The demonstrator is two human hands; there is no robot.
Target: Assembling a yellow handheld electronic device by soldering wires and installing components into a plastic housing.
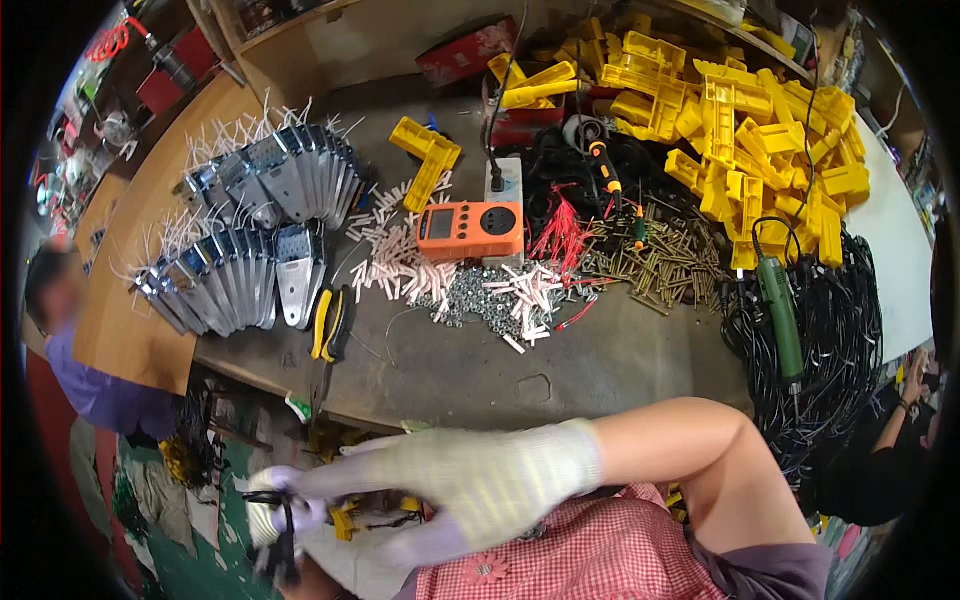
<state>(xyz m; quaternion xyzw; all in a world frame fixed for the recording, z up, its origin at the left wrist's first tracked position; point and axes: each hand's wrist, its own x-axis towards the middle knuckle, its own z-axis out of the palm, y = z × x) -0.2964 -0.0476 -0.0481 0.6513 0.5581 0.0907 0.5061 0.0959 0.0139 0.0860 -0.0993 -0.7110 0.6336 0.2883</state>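
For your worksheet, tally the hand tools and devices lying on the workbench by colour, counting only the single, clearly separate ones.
Orange meter box: 1
Green power driver: 1
Yellow-handled pliers: 1
Orange-and-black screwdriver: 1
Total: 4

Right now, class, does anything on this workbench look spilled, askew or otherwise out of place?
Small silver nuts and white plastic sleeves lie spilled loose across the grey bench, mixing with brass screws. The yellow plastic parts are heaped untidily. Black cables hang over the bench edge. Nothing looks broken.
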